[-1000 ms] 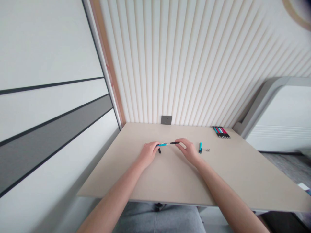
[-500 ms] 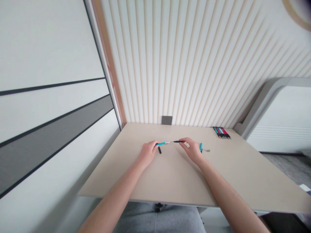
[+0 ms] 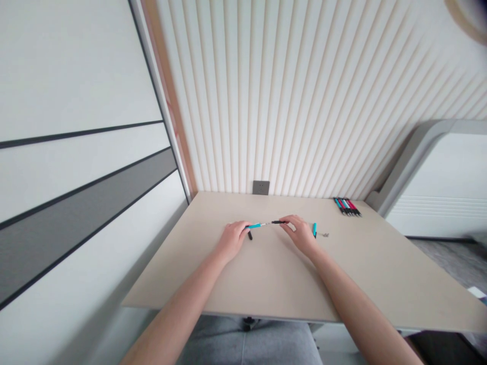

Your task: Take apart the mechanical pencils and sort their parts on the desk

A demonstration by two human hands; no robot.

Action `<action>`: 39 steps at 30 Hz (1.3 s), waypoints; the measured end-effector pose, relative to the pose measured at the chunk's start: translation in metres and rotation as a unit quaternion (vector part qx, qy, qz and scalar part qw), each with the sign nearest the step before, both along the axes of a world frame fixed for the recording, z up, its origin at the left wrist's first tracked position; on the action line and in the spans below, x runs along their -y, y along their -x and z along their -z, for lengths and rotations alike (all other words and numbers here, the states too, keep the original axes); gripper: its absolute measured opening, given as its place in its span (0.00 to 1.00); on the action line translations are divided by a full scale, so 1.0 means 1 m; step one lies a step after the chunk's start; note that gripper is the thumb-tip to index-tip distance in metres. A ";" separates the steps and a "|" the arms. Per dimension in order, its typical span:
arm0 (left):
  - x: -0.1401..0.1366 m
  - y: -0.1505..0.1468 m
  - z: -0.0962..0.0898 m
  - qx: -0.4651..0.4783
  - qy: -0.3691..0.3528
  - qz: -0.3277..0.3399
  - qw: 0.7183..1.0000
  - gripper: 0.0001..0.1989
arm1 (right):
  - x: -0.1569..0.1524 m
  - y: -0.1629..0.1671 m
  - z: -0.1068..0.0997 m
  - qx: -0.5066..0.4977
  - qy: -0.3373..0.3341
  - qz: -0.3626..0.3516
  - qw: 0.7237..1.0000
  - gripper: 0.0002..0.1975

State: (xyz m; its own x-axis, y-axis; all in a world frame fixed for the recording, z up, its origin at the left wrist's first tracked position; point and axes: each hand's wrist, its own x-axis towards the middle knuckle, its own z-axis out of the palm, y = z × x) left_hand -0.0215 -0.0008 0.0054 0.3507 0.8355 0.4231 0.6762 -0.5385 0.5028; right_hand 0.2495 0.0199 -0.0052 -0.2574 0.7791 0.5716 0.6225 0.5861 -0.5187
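Observation:
Over the desk, my left hand (image 3: 233, 238) is closed on the blue pen barrel (image 3: 254, 226). My right hand (image 3: 300, 232) pinches the black pen part (image 3: 279, 222) by its right end. Between the two parts runs a thin, pale refill (image 3: 265, 223), its left end inside the blue barrel. Just below the left fingertips a short black piece (image 3: 250, 235) lies on the desk. To the right of my right hand lies another blue pen barrel (image 3: 314, 228) with a dark end, beside several tiny metal-coloured parts (image 3: 325, 234) too small to name.
The beige desk (image 3: 266, 284) meets a ribbed wall, where a dark socket (image 3: 261, 187) sits just above its back edge. A row of several coloured pens (image 3: 347, 207) lies at the back right. White cabinet panels (image 3: 87, 243) stand on the left.
The blue barrel has shifted slightly right along the refill, so less of the refill shows between the two pen parts. My right hand has barely moved.

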 end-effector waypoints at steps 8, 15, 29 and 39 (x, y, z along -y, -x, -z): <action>0.000 -0.001 0.003 -0.018 -0.013 0.025 0.999 0.11 | 0.006 0.009 -0.003 0.014 0.005 -0.063 0.998 0.09; -0.003 0.000 0.007 -0.028 -0.022 0.047 0.998 0.11 | 0.012 0.021 -0.006 -0.009 0.045 -0.102 0.994 0.12; -0.002 -0.001 0.005 0.012 -0.031 0.023 0.999 0.10 | 0.014 0.019 -0.005 -0.046 0.106 -0.065 0.991 0.18; -0.002 -0.001 0.005 0.013 -0.032 0.039 0.999 0.10 | 0.016 0.019 -0.008 0.010 0.146 -0.061 0.987 0.25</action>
